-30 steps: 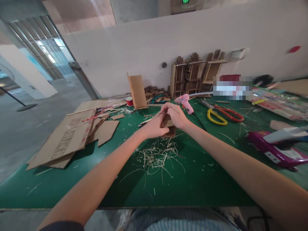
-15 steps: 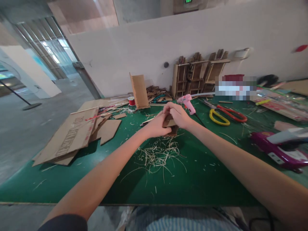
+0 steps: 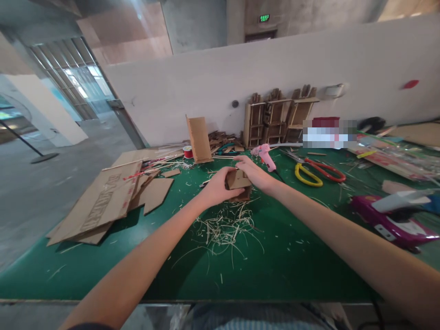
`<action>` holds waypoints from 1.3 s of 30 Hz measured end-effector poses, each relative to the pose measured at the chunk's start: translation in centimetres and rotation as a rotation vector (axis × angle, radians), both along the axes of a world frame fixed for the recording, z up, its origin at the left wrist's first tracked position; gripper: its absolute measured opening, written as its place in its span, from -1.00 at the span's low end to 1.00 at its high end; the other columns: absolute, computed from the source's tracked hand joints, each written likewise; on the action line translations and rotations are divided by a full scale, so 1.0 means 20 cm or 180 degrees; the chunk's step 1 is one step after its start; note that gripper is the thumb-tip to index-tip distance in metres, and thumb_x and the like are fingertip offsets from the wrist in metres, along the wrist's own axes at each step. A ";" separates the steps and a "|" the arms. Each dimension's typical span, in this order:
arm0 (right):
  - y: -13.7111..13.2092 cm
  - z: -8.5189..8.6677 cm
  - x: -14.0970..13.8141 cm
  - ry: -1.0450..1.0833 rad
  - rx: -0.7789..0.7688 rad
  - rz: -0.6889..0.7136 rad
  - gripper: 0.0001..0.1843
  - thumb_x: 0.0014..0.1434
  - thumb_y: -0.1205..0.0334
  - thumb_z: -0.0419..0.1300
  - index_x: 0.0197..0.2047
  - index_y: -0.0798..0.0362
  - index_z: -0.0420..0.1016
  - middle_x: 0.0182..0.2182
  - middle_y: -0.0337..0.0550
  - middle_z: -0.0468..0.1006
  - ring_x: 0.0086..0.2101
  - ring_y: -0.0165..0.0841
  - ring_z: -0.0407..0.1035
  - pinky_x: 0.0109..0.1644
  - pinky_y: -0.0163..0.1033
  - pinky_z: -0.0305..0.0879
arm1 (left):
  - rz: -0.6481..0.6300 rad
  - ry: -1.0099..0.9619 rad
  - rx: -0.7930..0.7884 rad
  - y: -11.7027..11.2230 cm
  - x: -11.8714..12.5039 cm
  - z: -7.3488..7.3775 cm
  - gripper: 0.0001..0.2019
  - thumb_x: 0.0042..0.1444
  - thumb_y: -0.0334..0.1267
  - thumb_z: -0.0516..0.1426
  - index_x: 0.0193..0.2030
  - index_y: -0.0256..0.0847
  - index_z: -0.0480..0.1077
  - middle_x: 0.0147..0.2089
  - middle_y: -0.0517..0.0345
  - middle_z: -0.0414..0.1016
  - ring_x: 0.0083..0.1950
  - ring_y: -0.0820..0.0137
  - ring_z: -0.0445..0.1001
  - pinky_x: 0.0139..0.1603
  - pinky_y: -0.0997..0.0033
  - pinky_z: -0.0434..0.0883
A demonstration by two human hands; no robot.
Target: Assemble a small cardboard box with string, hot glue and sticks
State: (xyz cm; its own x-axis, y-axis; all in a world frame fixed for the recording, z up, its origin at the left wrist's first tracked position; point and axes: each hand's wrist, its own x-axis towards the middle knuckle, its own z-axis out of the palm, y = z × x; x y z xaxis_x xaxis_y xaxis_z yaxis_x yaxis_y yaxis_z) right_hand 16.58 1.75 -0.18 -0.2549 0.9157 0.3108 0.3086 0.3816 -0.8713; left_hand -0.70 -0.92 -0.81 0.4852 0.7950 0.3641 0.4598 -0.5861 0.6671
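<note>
While the left hand [image 3: 216, 188] and right hand [image 3: 255, 174] grip a small cardboard piece [image 3: 237, 180] with curled fingers, shavings [image 3: 223, 227] already litter the near green mat [image 3: 292, 256].

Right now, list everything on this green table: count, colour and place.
small brown cardboard piece: one, brown, between both hands
pale straw-like slivers: pile, cream, near side of hands
pink plastic glue gun: one, pink, behind right hand
yellow-handled metal scissors: one, yellow, right of glue gun
red-handled metal scissors: one, red, beside yellow pair
red thread spool: one, red, far left-centre
flat brown cardboard sheets: several, brown, left side
brown cardboard racks: about three, brown, against wall
purple plastic shell: one, purple, right edge
green table mat: one, green, under everything
left hand: one, fingers gripping the cardboard piece
right hand: one, fingers on the same piece
</note>
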 end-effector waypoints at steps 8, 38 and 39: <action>-0.09 -0.05 0.11 0.0529 -0.0803 0.0572 -0.30 0.22 -0.14 0.06 0.33 -0.02 0.04 0.09 0.11 0.42 -0.08 -0.13 0.47 -0.08 0.04 0.50 | 0.0649 -0.0584 0.1175 -0.02 0.02 -0.03 -0.24 -0.10 0.00 0.34 0.15 -0.15 0.04 0.14 -0.12 0.19 0.14 0.11 0.30 0.10 0.04 0.37; -0.18 -0.09 0.16 -0.0231 0.1146 0.0341 -0.72 0.21 0.20 0.17 0.00 -0.08 0.31 0.18 -0.03 0.25 0.22 -0.18 0.18 0.17 0.09 0.34 | -0.0171 -0.1005 0.0121 -0.04 0.00 -0.07 -0.75 0.19 -0.17 0.15 -0.02 -0.11 0.28 0.30 -0.08 0.13 0.17 0.20 0.38 -0.08 0.22 0.53; -0.18 -0.10 0.15 -0.0134 0.1100 0.0370 -0.74 0.20 0.20 0.17 -0.03 -0.08 0.32 0.18 -0.03 0.25 0.21 -0.19 0.18 0.16 0.07 0.35 | -0.0204 -0.1041 0.0191 -0.04 0.00 -0.07 -0.78 0.19 -0.19 0.15 -0.04 -0.11 0.29 0.28 -0.07 0.16 0.17 0.21 0.38 -0.08 0.23 0.53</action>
